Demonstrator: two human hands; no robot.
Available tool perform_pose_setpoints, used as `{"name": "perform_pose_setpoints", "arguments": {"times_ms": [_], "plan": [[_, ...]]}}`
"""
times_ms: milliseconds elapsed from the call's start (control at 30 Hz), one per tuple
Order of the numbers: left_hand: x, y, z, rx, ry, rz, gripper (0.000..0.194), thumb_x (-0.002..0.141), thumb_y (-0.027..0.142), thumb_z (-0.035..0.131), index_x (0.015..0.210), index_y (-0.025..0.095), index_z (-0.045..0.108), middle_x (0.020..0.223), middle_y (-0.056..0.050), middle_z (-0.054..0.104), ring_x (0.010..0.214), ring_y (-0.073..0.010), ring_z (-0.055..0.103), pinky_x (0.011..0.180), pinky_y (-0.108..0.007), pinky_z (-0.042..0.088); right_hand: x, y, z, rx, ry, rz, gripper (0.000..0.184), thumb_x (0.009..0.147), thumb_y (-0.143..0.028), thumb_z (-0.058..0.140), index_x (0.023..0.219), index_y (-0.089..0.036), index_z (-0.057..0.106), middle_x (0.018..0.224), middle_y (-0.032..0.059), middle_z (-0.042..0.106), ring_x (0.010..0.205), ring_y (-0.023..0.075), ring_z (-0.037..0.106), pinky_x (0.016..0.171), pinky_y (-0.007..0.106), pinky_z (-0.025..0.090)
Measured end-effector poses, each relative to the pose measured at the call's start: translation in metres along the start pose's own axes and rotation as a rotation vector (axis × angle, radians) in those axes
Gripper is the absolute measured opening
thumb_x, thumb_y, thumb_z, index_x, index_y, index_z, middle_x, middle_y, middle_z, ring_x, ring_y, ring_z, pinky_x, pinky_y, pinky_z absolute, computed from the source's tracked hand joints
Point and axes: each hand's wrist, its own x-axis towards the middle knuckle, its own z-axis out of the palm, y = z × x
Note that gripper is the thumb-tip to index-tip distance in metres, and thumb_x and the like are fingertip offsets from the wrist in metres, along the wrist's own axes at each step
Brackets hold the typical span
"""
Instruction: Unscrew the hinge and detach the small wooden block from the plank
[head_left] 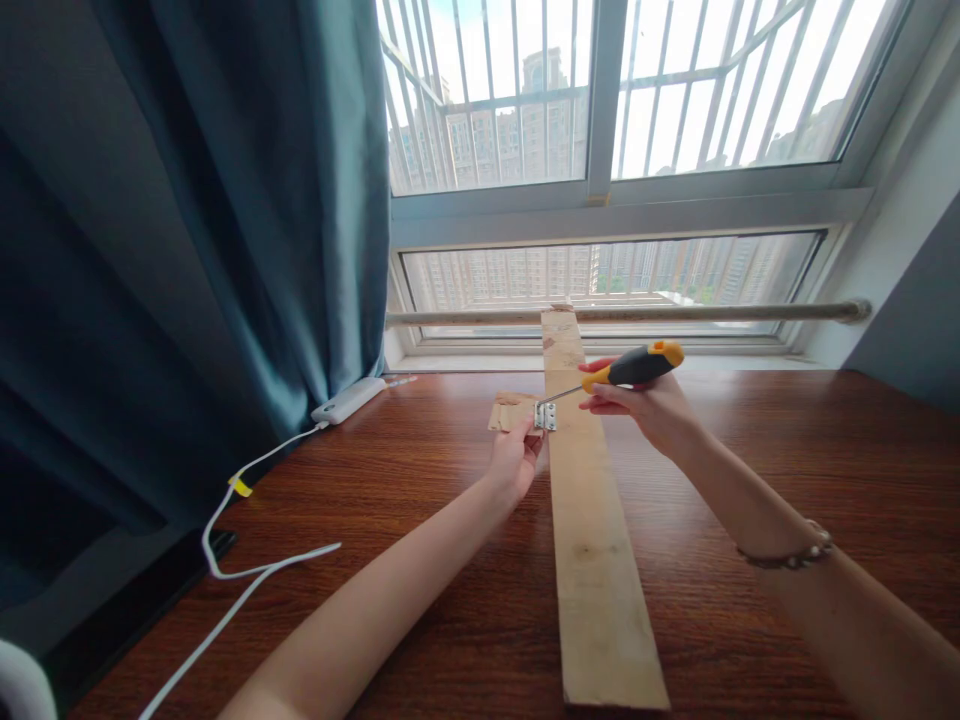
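Well to the left of the left fingers, a white cable (304, 556) loops over the tabletop (405, 520), one run cut off by the lower edge; it joins a power strip (349, 400), part of which the curtain (315, 200) crowds.

The left hand (516, 462) has its fingers drawn narrow on a small board (507, 412) just beyond them; the thumb covers part of its near edge, and the undersides are hidden. Right at the thumb tip sits a metal hinge (546, 416), reaching onto the long board (600, 560) beside those fingers.

The screwdriver (641, 366) points at the hinge; whether its tip sits in a screw is too small to tell. The right hand (649, 405) wraps its fingers round the handle, partly hiding it. Behind them, a bracelet (787, 552) circles the wrist.
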Motion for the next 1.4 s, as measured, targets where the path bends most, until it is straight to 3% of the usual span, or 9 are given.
{"name": "perform_pose_setpoints", "arguments": {"times_ms": [100,233,333,433,567,633,833,1233,1400], "plan": [[0.0,0.0,0.0,-0.002,-0.002,-0.003,0.013,0.078,0.0,0.054,0.079,0.012,0.06,0.075,-0.006,0.068,0.062,-0.0105,0.062,0.059,-0.02,0.052,-0.001,0.004,0.0,-0.131,0.081,-0.07,0.038,0.053,-0.028,0.081,0.084,-0.012,0.066,0.072,0.0064,0.067,0.058,0.0193,0.065,0.055,0.028,0.056],[0.0,-0.001,-0.001,-0.014,-0.001,-0.007,0.013,0.077,0.001,0.055,0.08,0.012,0.061,0.075,-0.005,0.068,0.06,-0.0101,0.062,0.059,-0.02,0.052,0.0,0.018,0.002,-0.347,0.304,-0.205,0.026,0.057,-0.034,0.078,0.063,-0.013,0.065,0.057,0.0058,0.064,0.047,0.0152,0.058,0.041,0.023,0.048],[-0.001,-0.001,-0.001,-0.009,0.0,-0.007,0.013,0.077,0.001,0.056,0.081,0.012,0.061,0.075,-0.005,0.068,0.059,-0.0098,0.061,0.059,-0.02,0.052,-0.002,0.03,0.007,-0.381,0.394,-0.191,0.027,0.061,-0.037,0.075,0.058,-0.014,0.062,0.049,0.0035,0.059,0.04,0.0119,0.052,0.035,0.021,0.04],[-0.002,-0.002,-0.001,-0.007,-0.009,-0.001,0.015,0.077,0.0,0.055,0.083,0.013,0.061,0.077,-0.005,0.068,0.061,-0.01,0.062,0.059,-0.02,0.052,-0.003,0.041,0.012,-0.222,0.35,-0.155,0.027,0.061,-0.036,0.075,0.072,-0.014,0.062,0.06,0.0028,0.063,0.043,0.0108,0.054,0.036,0.02,0.04],[-0.001,-0.003,-0.002,-0.014,-0.022,-0.008,0.017,0.077,-0.001,0.055,0.085,0.013,0.06,0.078,-0.004,0.067,0.062,-0.0103,0.062,0.058,-0.02,0.052,0.001,0.045,0.01,0.047,0.299,-0.152,0.04,0.059,-0.03,0.076,0.093,-0.018,0.058,0.079,0.0009,0.067,0.053,0.0113,0.061,0.052,0.023,0.053],[0.0,-0.003,-0.003,-0.016,-0.011,-0.021,0.016,0.076,0.0,0.056,0.085,0.013,0.06,0.077,-0.004,0.067,0.062,-0.0107,0.062,0.058,-0.02,0.052,0.005,0.041,0.005,0.07,0.341,-0.144,0.033,0.059,-0.029,0.076,0.086,-0.017,0.061,0.077,0.0013,0.066,0.055,0.0113,0.061,0.056,0.024,0.055],[-0.001,-0.003,-0.002,-0.018,-0.004,-0.022,0.016,0.077,0.0,0.055,0.084,0.014,0.06,0.077,-0.004,0.067,0.062,-0.0106,0.062,0.058,-0.021,0.052,0.012,0.028,-0.01,0.013,0.48,-0.188,0.022,0.058,-0.029,0.076,0.065,-0.013,0.062,0.061,0.0042,0.064,0.043,0.0109,0.055,0.04,0.022,0.048],[-0.002,-0.001,0.0,-0.043,0.019,-0.026,0.014,0.075,-0.001,0.057,0.08,0.012,0.06,0.075,-0.005,0.067,0.059,-0.0112,0.062,0.056,-0.022,0.051,0.012,0.034,-0.009,-0.036,0.447,-0.142,0.025,0.056,-0.031,0.078,0.062,-0.011,0.062,0.056,0.0047,0.064,0.04,0.0129,0.056,0.038,0.023,0.049],[-0.002,-0.001,0.001,-0.033,0.016,-0.021,0.015,0.076,-0.001,0.056,0.08,0.013,0.06,0.075,-0.004,0.067,0.059,-0.0108,0.061,0.056,-0.021,0.051,0.012,0.033,-0.009,-0.075,0.451,-0.185,0.029,0.056,-0.033,0.079,0.066,-0.01,0.066,0.056,0.0046,0.064,0.039,0.0123,0.055,0.036,0.022,0.048]]}}
